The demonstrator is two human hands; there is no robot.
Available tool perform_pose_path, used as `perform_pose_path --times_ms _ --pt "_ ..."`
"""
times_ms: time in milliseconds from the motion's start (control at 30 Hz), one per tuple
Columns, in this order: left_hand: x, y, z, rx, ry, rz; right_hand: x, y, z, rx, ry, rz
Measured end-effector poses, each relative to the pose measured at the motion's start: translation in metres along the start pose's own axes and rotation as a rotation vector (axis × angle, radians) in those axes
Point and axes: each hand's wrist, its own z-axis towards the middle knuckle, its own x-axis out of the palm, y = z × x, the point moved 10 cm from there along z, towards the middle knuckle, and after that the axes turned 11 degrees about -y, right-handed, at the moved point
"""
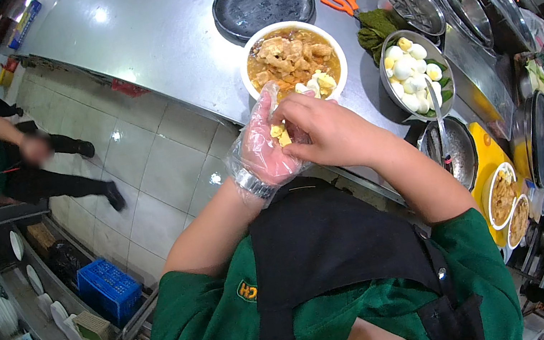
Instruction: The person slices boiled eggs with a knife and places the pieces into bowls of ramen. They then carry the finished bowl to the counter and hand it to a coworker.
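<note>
Head view: we see the plastic-gloved left hand (pixel 263 151) hold yellow egg pieces (pixel 281 135) in half-curled fingers, while the right hand (pixel 333 124) bends its fingers closely over them, its grip unclear to us, just nearer than the white stew bowl (pixel 340 56).

The left hand (pixel 261 148), in a clear glove (pixel 238 157), lies cupped, palm up. Over its palm, the right hand (pixel 324 124) bends inward, fingers curled toward the thumb. From this grip, left forearm (pixel 211 218) and right forearm (pixel 411 167) spread back toward the elbows.
</note>
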Motion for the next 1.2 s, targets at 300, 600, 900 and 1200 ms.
perform_pose_path --times_ms 300,600,900,1200 --pt "0.054 -0.045 0.000 0.243 0.337 -0.061 -0.105 -0.017 -0.024 -0.007 -0.552 0.147" --pt "0.024 -0.089 0.032 0.702 -0.144 0.034 -0.145 -0.079 -0.119 0.255 -0.873 0.394" --pt "0.009 -0.070 0.026 0.504 -0.641 0.226 -0.141 -0.097 -0.204 0.389 -0.864 0.374" --pt "0.046 -0.053 0.014 0.259 -0.822 0.704 -0.162 -0.118 -0.267 0.447 -0.732 0.554"
